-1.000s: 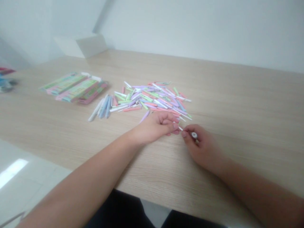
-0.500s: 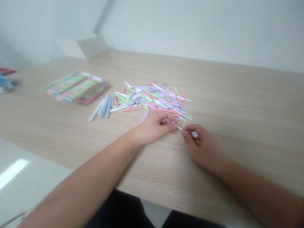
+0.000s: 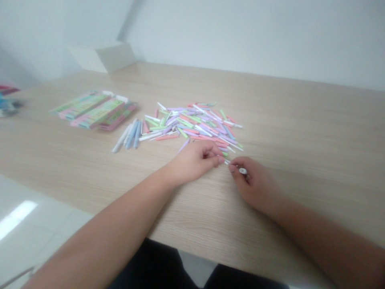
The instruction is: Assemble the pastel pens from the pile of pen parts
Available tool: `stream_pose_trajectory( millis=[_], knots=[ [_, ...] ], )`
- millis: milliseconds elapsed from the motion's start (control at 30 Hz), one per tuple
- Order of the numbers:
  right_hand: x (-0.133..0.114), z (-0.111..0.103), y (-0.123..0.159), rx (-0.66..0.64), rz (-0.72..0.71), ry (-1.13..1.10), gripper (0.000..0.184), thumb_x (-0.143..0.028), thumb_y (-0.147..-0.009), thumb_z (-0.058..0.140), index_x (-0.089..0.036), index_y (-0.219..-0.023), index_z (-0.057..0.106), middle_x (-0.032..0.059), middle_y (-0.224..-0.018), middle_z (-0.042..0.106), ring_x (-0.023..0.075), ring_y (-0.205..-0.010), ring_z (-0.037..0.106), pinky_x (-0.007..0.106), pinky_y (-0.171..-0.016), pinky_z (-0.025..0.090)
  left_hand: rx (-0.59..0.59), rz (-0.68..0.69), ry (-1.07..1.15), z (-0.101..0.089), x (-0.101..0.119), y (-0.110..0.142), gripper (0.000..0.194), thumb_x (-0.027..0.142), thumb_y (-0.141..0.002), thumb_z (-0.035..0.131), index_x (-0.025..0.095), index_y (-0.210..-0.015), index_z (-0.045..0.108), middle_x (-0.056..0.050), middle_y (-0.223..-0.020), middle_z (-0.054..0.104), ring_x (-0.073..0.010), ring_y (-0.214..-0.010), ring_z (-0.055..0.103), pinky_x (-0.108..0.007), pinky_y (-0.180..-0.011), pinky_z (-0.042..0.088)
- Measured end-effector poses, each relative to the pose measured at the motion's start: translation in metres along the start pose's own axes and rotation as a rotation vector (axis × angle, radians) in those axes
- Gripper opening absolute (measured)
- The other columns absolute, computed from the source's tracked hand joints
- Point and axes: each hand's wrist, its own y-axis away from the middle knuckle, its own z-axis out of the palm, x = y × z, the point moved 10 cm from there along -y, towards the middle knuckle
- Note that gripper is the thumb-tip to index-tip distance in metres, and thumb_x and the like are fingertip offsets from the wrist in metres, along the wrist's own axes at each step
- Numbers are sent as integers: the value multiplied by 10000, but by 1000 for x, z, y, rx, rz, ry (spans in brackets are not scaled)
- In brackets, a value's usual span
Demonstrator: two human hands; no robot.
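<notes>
In the head view, my left hand (image 3: 197, 162) is closed in a pinch on a thin white stick (image 3: 227, 162) at its fingertips. Just to the right, my right hand (image 3: 257, 182) has its thumb and forefinger pressed together at the stick's other end. A short white tubular piece (image 3: 243, 171) with a round end pokes out of the right fist. Behind the left hand spreads a loose pile of slim pen-like sticks (image 3: 195, 124) in purple, green, coral, blue and white. Blur hides the finer details of the held pieces.
Left of the pile, several pale blue and white pen-like sticks (image 3: 132, 134) lie side by side. Beyond them are several flat pink and green boxes (image 3: 96, 111). A white box-like object (image 3: 116, 58) stands by the wall. The wooden table's front edge (image 3: 192, 252) runs before my lap.
My right hand has shifted slightly left, and the white tubular piece in it has turned a little. The left hand keeps almost the same place. Pile and boxes are unchanged.
</notes>
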Motion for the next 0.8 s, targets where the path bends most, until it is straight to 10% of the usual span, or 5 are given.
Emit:
stream_pose_trajectory(
  millis=[800],
  knots=[
    [-2, 2, 0, -8, -45, 86, 129, -308, -991, 550, -227, -999, 649, 48, -903, 717, 221, -812, 651, 342, -728, 470, -13, -53, -90, 0, -11, -1, 335, 458, -920, 644, 163, -761, 653, -22, -717, 679, -125, -670, 600, -258, -614, 429]
  ],
)
